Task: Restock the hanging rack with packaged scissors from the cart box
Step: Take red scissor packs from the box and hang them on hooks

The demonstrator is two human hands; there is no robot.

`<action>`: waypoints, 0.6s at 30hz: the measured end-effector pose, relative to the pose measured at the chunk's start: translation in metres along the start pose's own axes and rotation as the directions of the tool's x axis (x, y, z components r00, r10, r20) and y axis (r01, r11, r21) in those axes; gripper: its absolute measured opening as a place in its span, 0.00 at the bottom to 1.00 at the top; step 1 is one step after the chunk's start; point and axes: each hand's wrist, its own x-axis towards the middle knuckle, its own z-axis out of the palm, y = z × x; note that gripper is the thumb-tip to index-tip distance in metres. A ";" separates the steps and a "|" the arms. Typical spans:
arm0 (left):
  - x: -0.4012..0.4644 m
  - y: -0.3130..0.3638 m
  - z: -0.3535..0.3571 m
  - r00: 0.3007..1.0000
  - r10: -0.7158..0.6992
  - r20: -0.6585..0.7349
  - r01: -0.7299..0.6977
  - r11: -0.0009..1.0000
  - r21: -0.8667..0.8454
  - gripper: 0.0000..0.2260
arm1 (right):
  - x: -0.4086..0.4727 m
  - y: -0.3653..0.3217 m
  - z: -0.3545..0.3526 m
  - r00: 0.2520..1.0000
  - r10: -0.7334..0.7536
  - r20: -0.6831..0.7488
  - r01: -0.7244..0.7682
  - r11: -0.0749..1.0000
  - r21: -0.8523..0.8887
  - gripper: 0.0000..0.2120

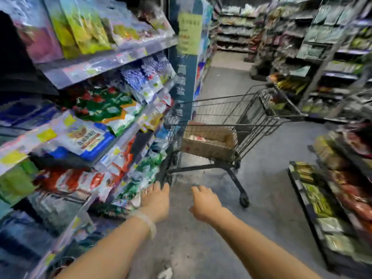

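Left hand [156, 200]: reaching forward and low, fingers [161, 187] lying straight and loose, gripping nothing; a clear band is sitting on the wrist.
Right hand [205, 204]: stretching forward beside the left, well apart from it, fingers spread a little and empty; both palms are facing down, seemingly heading for the cart.
Cart [237, 117]: standing in the aisle ahead, far of both hands, its near corner pressing close to the left shelving; neither hand is touching it. It is probably parked there to keep the stock within reach of the display.
Box [209, 141]: brown cardboard, lying in the near-left part of the cart basket, top open; a pale and red packet is showing at its mouth.
Scissors: presumably inside the box; the picture is too blurred for telling any pack apart.
Rack: not identifiable here; no hanging hooks are showing clearly.
Shelves [108, 59]: running along the left, carrying bright bagged goods; more shelving is standing at the far right and near right.
Floor [267, 178]: grey, bare between hands and cart.
Step, as judged: approaching the box for a fresh pick, since both hands are empty.
Next move: closing the gap, then dipping into the open box.
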 end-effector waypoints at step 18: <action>0.394 0.037 -0.128 0.981 0.182 0.059 -0.184 0.982 0.039 0.29 | 0.329 0.105 -0.142 0.970 0.244 0.001 -0.243 0.964 0.111 0.22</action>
